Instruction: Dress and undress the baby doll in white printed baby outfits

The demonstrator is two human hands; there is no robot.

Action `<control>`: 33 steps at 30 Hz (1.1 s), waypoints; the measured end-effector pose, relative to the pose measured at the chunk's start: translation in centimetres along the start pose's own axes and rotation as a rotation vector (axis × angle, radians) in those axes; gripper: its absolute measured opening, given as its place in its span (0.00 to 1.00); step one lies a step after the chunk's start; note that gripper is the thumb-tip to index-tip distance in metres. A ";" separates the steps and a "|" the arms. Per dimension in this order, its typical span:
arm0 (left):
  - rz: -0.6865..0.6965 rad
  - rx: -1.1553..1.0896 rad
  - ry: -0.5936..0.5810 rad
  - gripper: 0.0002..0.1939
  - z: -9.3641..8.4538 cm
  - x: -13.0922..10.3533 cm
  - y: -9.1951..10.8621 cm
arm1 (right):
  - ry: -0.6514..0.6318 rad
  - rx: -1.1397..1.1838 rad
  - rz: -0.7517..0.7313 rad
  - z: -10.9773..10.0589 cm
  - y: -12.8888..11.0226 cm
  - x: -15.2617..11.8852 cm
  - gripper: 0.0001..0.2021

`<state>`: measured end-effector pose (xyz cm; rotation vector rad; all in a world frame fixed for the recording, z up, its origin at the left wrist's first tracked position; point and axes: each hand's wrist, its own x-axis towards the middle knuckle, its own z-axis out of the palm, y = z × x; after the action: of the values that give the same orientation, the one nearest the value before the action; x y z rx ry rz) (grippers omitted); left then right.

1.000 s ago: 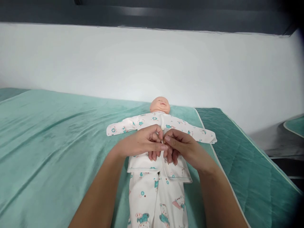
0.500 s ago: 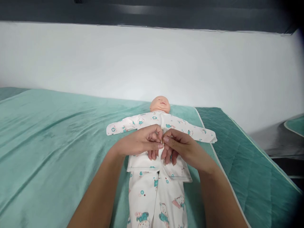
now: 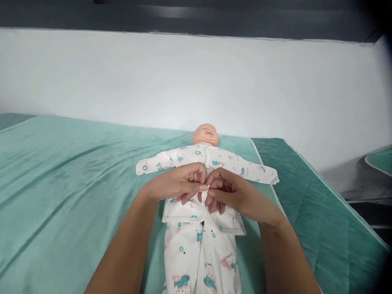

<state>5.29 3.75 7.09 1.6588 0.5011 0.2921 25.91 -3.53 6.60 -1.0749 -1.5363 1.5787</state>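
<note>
A baby doll [image 3: 206, 134] lies on its back, dressed in a white printed shirt [image 3: 183, 210] and matching printed trousers [image 3: 183, 257]. Both sleeves stretch out to the sides. At the shirt's front opening, my left hand [image 3: 185, 181] pinches one edge between thumb and fingers. My right hand [image 3: 229, 190] grips the other edge, its fingertips almost touching the left ones. A small button [image 3: 208, 166] shows on the placket above the hands. Whatever lies right between the fingertips is mostly hidden. Below the hands, the shirt's lower front edges hang apart.
Light green cloth [image 3: 76, 183] with wrinkles covers the surface under the doll. A darker green quilted mat [image 3: 318, 212] lies along the right. Behind stands a white wall [image 3: 153, 81] with a dark band [image 3: 214, 18] above it.
My right-hand fingers have shifted, the thumb now lower and the index finger raised at the shirt opening. My left hand has moved slightly left. The button above the hands has come into view.
</note>
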 end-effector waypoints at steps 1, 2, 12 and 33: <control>-0.006 0.006 0.000 0.11 0.0 0.0 0.0 | -0.006 -0.014 0.009 0.0 0.0 0.0 0.05; -0.010 0.008 -0.004 0.10 0.0 -0.1 0.1 | -0.014 -0.033 0.024 0.0 0.0 -0.1 0.06; -0.021 -0.027 -0.014 0.13 -0.2 0.1 0.2 | -0.012 -0.155 0.066 0.2 0.0 0.0 0.06; -0.037 -0.045 -0.059 0.09 -0.1 0.0 0.4 | 0.064 -0.132 0.092 0.5 0.0 0.0 0.05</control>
<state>5.33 3.76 7.51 1.6077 0.4771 0.2253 25.45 -3.71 6.60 -1.2730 -1.5866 1.5050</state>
